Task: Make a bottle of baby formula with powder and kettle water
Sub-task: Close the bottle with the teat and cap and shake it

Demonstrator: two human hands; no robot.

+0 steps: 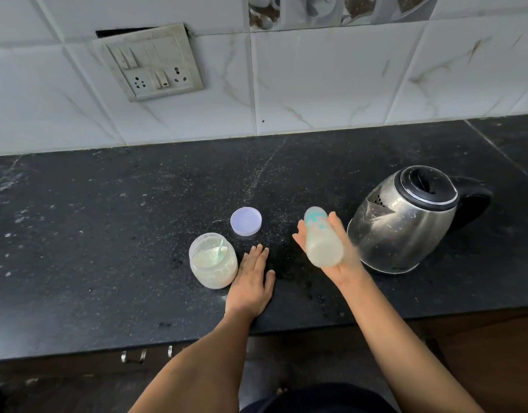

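My right hand [337, 257] grips a baby bottle [320, 238] with cloudy pale liquid and a teal top. The bottle is tilted above the counter and blurred. Flat on the black counter lies my left hand [253, 278], fingers straight, just right of an open jar of white powder [213, 260]. A light scoop stands in the powder. The jar's pale lilac lid [246, 221] lies upside down behind the jar. A steel kettle [405, 219] with a black lid and handle stands to the right of the bottle.
The black stone counter [107, 234] meets a white tiled wall at the back. A switch and socket plate [151, 62] hangs on the wall at the left. Below the counter's front edge are dark cabinet fronts with metal handles [134, 356].
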